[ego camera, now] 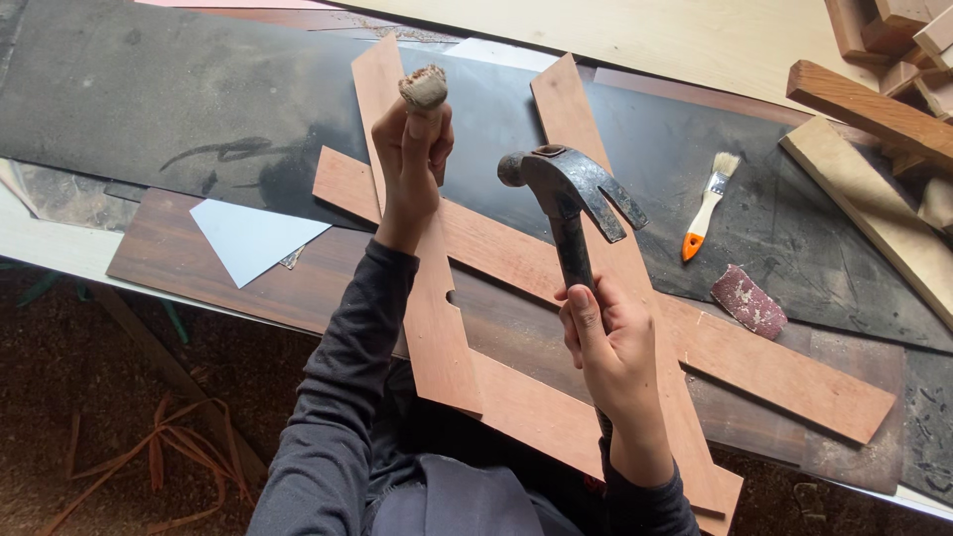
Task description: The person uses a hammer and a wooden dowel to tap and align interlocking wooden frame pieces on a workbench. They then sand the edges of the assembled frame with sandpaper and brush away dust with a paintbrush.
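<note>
My left hand (412,164) grips an upright wooden-handled tool, a chisel (425,89) with a mushroomed, frayed top, standing on a reddish-brown wooden strip (437,337). My right hand (611,347) holds a dark steel claw hammer (566,184) by its handle, its head raised to the right of the chisel top, not touching it. Several reddish wooden strips are joined into a crossed frame (754,362) lying on the bench under both hands. A notch shows in one strip's edge below my left wrist.
A small paintbrush (707,206) with an orange-tipped handle and a piece of sandpaper (748,301) lie to the right on the black sheet (149,99). A pale blue paper triangle (250,236) lies left. Wooden blocks and battens (874,109) stack at the top right. The bench's front edge runs along the lower left.
</note>
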